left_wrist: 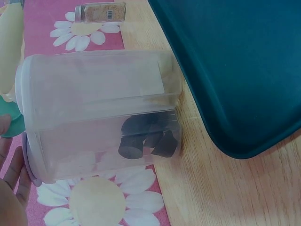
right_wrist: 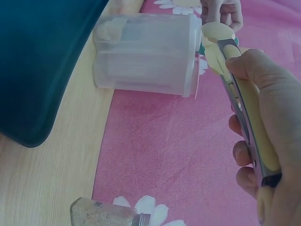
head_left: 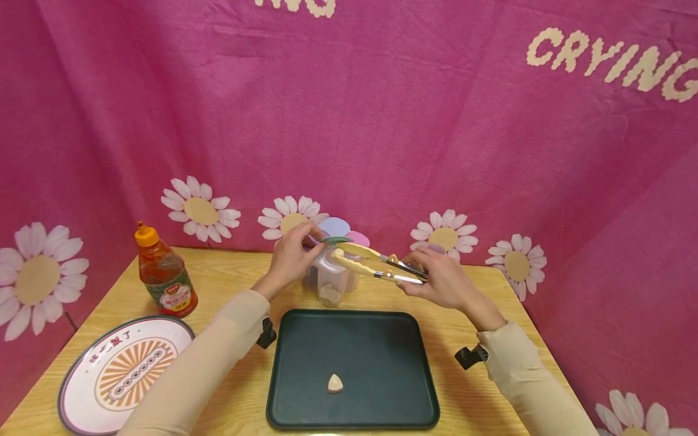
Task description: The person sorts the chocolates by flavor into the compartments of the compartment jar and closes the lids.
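My right hand (head_left: 438, 275) grips a pair of kitchen tongs (right_wrist: 256, 122) with cream-yellow scalloped tips. Those tips are spread slightly apart above a clear, multi-compartment container (left_wrist: 89, 94) standing behind the tray. At the lower tip a small pale lump (head_left: 339, 252) shows. My left hand (head_left: 294, 257) is at the container's top, thumb and fingers pinching the raised green lid (left_wrist: 11, 117). Dark chunks (left_wrist: 146, 136) lie at the bottom of one compartment, pale pieces (head_left: 329, 295) in another. On the dark green tray (head_left: 349, 339) sits one cream triangular piece (head_left: 335, 384).
A red sauce bottle (head_left: 168, 275) with an orange cap stands at the left, behind a patterned white plate (head_left: 87, 387). A small spice jar (right_wrist: 103, 213) is at the back right, behind my right hand in the head view. Pink cloth (head_left: 349, 121) hangs along the table's back.
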Demonstrator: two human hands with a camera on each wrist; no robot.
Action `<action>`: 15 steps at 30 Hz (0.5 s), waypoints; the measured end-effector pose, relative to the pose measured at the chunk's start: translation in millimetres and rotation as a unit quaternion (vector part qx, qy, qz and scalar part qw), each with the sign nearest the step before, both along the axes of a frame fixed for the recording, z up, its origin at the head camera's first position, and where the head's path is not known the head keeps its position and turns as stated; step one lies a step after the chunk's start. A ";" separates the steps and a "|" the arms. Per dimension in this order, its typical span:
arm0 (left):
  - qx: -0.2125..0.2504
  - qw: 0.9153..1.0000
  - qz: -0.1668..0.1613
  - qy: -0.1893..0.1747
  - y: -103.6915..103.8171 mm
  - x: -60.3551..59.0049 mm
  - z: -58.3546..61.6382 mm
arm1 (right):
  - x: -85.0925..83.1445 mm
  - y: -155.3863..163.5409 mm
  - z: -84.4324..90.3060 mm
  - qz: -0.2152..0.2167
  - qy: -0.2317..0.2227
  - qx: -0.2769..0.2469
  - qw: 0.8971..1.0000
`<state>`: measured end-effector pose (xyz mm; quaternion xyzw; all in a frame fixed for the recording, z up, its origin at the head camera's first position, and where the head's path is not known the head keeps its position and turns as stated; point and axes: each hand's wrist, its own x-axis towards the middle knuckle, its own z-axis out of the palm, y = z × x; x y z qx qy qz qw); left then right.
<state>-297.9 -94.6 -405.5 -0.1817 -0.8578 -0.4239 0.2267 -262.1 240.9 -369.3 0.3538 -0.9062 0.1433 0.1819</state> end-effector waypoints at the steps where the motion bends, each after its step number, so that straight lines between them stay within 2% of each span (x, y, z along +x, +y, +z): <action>1: 0.000 1.000 -0.001 -0.001 0.0 0.0 -0.2 | -0.3 0.1 -0.7 -0.001 -0.001 0.000 1.000; 8: 0.000 1.000 -0.003 -0.005 0.0 -1.4 -1.5 | 5.8 4.1 1.1 -0.011 -0.009 -0.004 1.000; 15: -0.001 1.000 -0.003 -0.005 -0.1 -0.5 0.3 | 25.6 17.7 2.0 -0.004 0.005 0.011 1.000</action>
